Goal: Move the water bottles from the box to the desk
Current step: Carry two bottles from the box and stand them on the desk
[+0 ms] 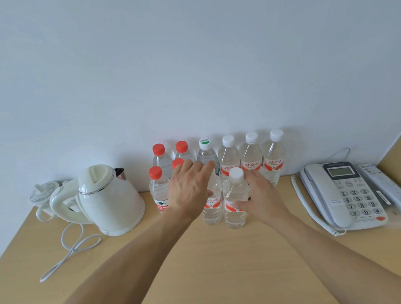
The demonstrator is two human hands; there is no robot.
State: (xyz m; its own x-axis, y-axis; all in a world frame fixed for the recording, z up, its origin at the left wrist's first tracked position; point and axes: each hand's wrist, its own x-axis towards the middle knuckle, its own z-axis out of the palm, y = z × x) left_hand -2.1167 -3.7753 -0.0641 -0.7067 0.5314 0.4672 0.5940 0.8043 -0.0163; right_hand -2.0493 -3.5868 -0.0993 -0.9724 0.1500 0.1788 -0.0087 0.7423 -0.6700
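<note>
Pale wall stands behind the wooden desk [209, 277], and no box is in view. From the left I see a small white cup [42, 195], then a white kettle [109, 201] with its cord, then the water bottles [251, 160] standing upright in rows against the wall, some with red caps, some with white. Further right lie a telephone [346, 194] and a remote control [388, 189].

The person's left hand [190, 191] is spread with relaxed fingers over a white-capped bottle [212, 208] in the front row; I cannot tell whether it touches it. Just beside, the right hand [260, 196] curls around the front bottle [235, 198] at its label.

I think these bottles are full, so rather heavy, with thin walls that give under pressure. The middle, at the label, seems the best place to hold.
</note>
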